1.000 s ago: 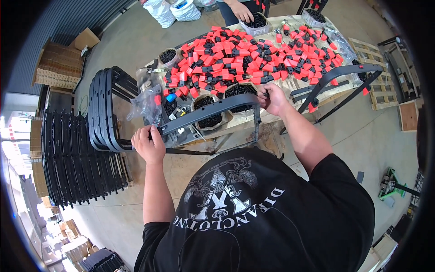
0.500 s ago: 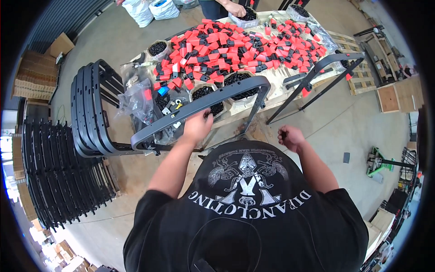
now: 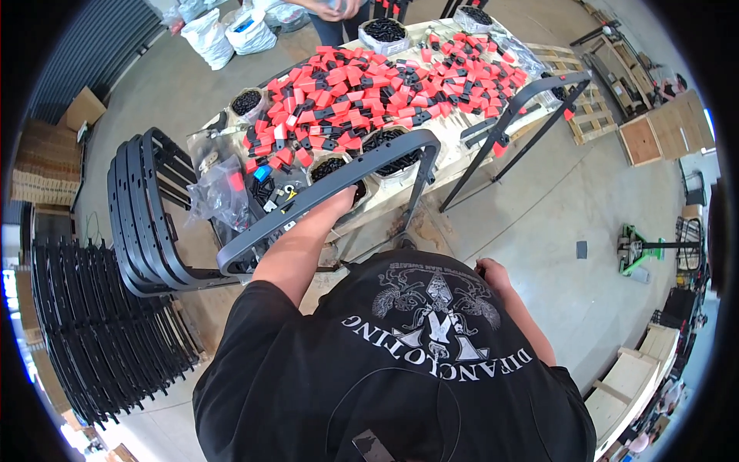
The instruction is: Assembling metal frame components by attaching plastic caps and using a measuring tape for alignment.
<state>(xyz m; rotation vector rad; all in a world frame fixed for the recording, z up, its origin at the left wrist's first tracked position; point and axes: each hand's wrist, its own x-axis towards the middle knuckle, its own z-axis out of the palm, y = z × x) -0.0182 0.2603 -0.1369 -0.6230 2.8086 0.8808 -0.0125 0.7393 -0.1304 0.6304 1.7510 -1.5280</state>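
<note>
My left hand (image 3: 343, 202) reaches under the upper bar of a dark grey metal frame (image 3: 331, 189), at the rim of a round container of small black parts (image 3: 329, 166). The bar hides its fingers, so whether they hold anything does not show. Beside my body on the right, my right hand (image 3: 493, 273) is curled closed, with a small black piece (image 3: 481, 269) showing at the fingers. A second container of black parts (image 3: 391, 146) stands just right of the first. Behind them spreads a big heap of red and black plastic pieces (image 3: 346, 88) on the wooden table (image 3: 443, 158).
Several similar grey frames (image 3: 146, 208) stand nested at the left, near a stack of black bars (image 3: 100, 316). Another frame (image 3: 523, 127) leans at the table's right end. Across the table are a co-worker's hands (image 3: 335, 9). A green pallet jack (image 3: 639, 250) stands far right.
My left hand has gone further under the bar, toward the container. My right hand has drawn back toward my body. The co-worker's hand has left the far container, and the view has shifted.
</note>
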